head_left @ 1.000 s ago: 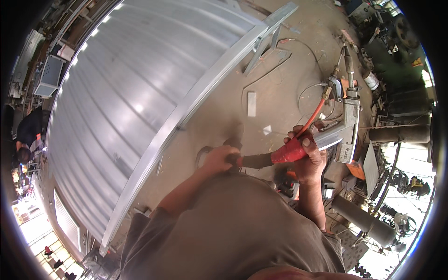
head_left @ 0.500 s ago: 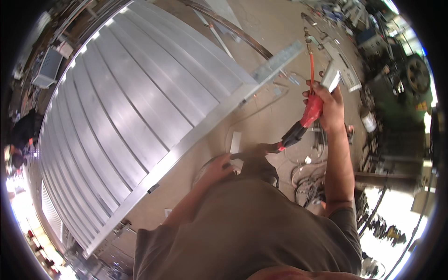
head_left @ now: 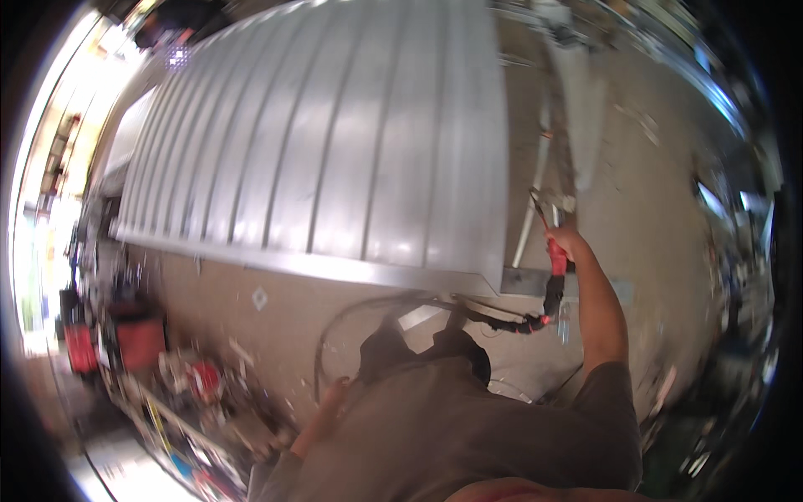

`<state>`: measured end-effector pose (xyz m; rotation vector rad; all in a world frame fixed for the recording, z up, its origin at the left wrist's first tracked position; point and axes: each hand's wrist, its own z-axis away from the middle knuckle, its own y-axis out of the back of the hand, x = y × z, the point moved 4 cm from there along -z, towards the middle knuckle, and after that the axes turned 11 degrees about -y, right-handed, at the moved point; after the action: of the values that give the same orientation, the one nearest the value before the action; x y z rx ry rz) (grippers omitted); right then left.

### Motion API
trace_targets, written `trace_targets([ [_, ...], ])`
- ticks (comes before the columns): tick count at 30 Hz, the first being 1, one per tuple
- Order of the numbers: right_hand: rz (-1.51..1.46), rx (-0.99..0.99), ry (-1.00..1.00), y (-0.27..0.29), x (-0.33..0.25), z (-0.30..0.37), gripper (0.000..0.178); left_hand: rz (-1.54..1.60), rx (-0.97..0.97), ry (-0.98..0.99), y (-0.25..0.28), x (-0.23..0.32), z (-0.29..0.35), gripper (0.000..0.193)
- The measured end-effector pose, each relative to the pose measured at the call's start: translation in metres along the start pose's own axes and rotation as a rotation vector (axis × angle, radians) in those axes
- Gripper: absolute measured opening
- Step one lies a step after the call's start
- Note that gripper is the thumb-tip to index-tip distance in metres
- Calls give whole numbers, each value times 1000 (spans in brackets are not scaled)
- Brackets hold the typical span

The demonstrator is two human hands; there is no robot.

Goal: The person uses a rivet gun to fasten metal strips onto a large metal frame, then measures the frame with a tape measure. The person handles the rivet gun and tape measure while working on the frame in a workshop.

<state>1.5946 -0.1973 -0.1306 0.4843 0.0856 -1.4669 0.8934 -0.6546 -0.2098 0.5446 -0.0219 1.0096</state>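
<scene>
My right hand (head_left: 565, 240) is wrapped round the red handle of a welding torch (head_left: 559, 261). Its thin neck points away from me, beyond the right end of a large ribbed silver metal panel (head_left: 335, 142). A small pale block (head_left: 569, 203) shows just past the hand; whether the fingers touch it I cannot tell. From the handle a black cable (head_left: 510, 325) runs back toward my legs. Low beside my body hangs my left hand (head_left: 336, 391), blurred, its fingers mostly hidden.
Another person (head_left: 180, 21) is at the panel's far left, beside a bright spot. Red boxes (head_left: 138, 341) and mixed clutter stand at left. A flat metal bar (head_left: 598, 289) sticks out under the panel's right corner. Dark equipment lines the right side.
My view has turned left, so the panel now lies across the front. The torch has come lower in view, still in my right hand. My left hand has dropped back beside my body.
</scene>
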Motion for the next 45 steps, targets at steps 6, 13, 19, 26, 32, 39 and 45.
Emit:
trace_targets([
  [6, 113, 10, 39, -17, 4, -89, 13, 42, 148, -206, -109, -51, 33, 42],
  [13, 236, 7, 110, -29, 31, -126, 12, 511, 376, 2, -154, -95, 63, 39],
  [19, 658, 428, 362, -27, 49, -76, 37, 592, 417, 82, -153, -136, 50, 42],
  [26, 550, 814, 175, -99, 63, 76, 28, 736, 451, -7, -52, -231, -17, 54],
  [32, 885, 458, 337, -380, 75, 142, 25, 764, 372, -26, -26, -301, -51, 54],
  [39, 1204, -101, 352, -699, 122, 182, 23, 974, 356, -6, 12, -371, -63, 48],
  [45, 1530, -325, 367, -946, 155, 187, 21, 1298, 425, 194, 120, -456, -57, 37],
])
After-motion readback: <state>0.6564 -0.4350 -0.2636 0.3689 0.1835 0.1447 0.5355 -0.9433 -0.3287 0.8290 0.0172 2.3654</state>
